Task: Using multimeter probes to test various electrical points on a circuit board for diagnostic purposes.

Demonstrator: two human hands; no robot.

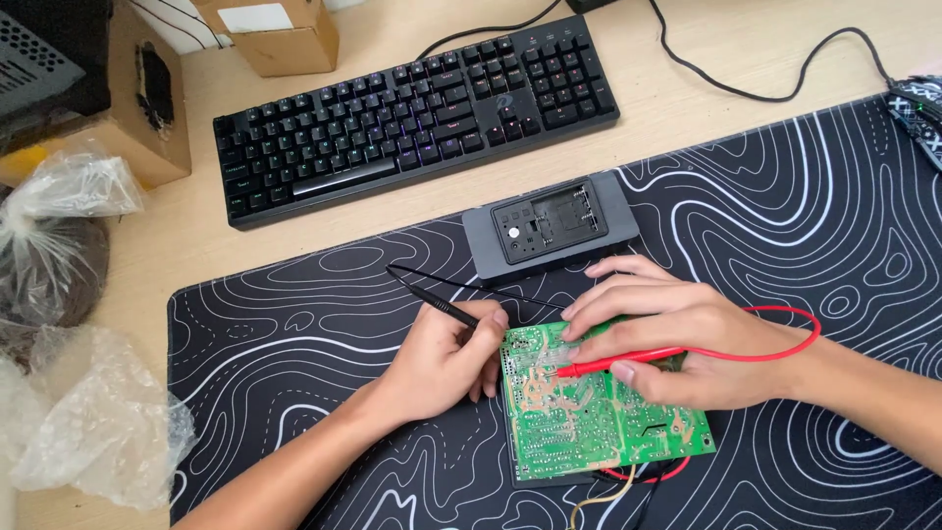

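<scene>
Wide black mat with white contour lines [805, 226] covers the right and middle of the bench [196, 245], and its right half lies open, plenty of free room there. The mat's left edge runs just beside crumpled clear plastic bags [78, 412], so that side is tighter.

Centre stage: a green circuit board [599, 412], solder side up, lying flat on the mat near its front edge, with red and yellowish wires trailing out beneath it.

Left hand [446, 358] is curled closed around a black probe [442, 304], pen-style, its knuckles touching the board's left edge; the probe tip is hidden, so contact cannot be confirmed. Right hand [677, 339] rests on the board's upper part, fingers half folded, pinching a red probe [618, 365] whose tip appears to touch the solder side. The red lead [795, 339] loops over the wrist.

Just behind the hands sits a grey meter [549, 228], face down, back compartment open. Beyond it, a black keyboard [412, 118]. At the back stand cardboard boxes [285, 34]; their contents are not visible.
</scene>
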